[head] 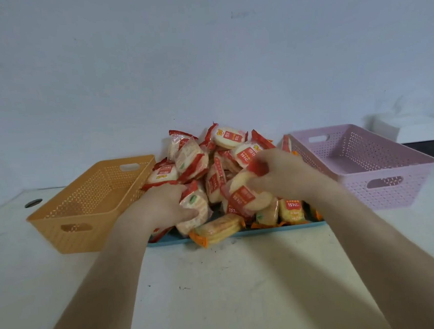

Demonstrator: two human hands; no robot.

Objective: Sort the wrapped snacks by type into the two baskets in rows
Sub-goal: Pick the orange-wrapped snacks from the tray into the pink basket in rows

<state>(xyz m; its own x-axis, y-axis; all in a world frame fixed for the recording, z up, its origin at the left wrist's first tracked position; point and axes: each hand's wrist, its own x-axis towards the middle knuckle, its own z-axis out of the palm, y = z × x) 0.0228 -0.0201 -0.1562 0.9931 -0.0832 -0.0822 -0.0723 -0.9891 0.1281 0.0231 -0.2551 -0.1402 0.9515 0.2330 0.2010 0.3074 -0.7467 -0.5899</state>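
As the left hand (162,205) curls round a red-wrapped cracker (197,206) at the near left of the heap, the right hand (285,173), blurred, grips another red packet (245,194) towards the front. Both packets belong to the pile of snacks (210,159) heaped on a blue tray (278,228), with orange-wrapped snacks (218,229) along its near edge. Orange basket (70,239) sits just left of the tray, pink basket (390,194) just right, both on the white worktop (231,290).

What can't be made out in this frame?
Head view only.
- Right hand: motion blur hides its grip.
- Left hand: fingertips hidden behind the packet it holds.
- Blue tray: mostly buried under the snack pile.
- White object behind the pink basket: blurred.
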